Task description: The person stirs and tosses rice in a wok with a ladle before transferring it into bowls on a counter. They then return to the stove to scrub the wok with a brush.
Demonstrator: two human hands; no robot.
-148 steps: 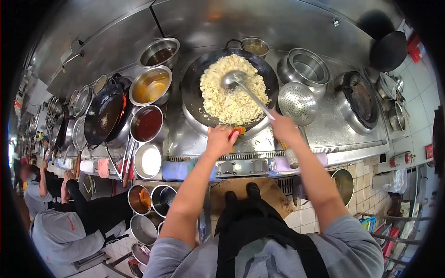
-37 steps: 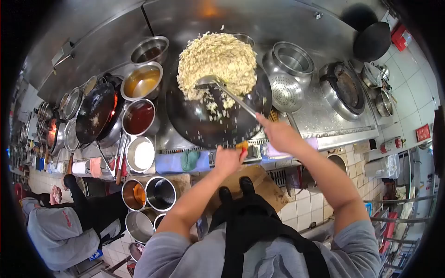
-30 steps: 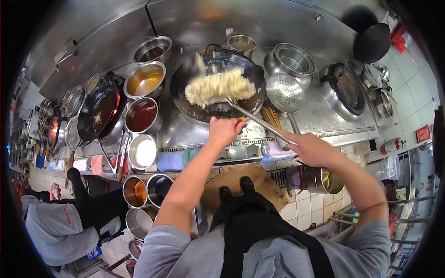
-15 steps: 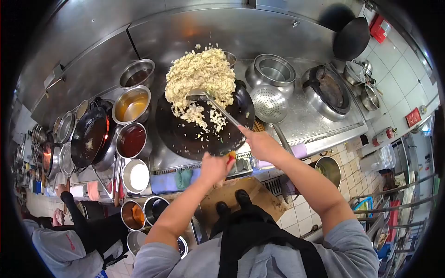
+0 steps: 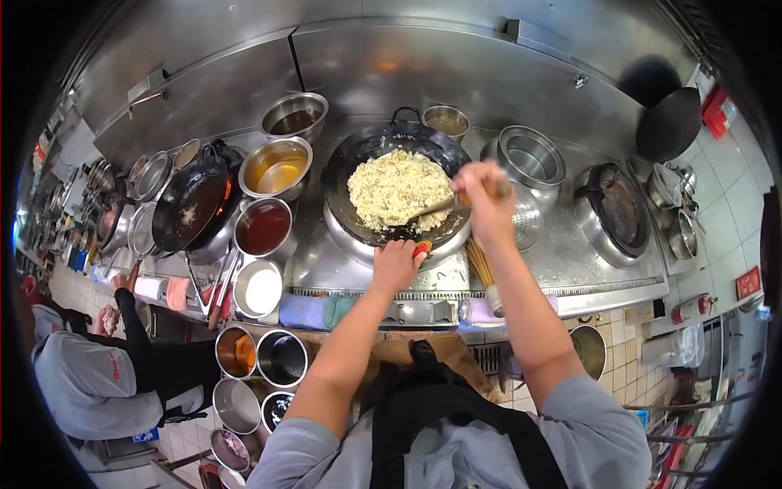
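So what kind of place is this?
Most likely a restaurant kitchen: a large wok of rice-like food on a steel range, metal bowls of red sauce and amber liquid beside it.

Four metal containers (image 5: 279,193) stand in a column between two black woks (image 5: 336,200), with one small metal container (image 5: 465,134), one bamboo brush (image 5: 485,275) and one perforated skimmer (image 5: 529,218) around the right-hand one.

The black wok (image 5: 340,167) sits on a round metal ring (image 5: 346,236), its loop handle at the far side. Pale yellow rice (image 5: 395,187) — loose, grainy — lies heaped inside; the metal ladle (image 5: 433,209) slants into its near right edge.
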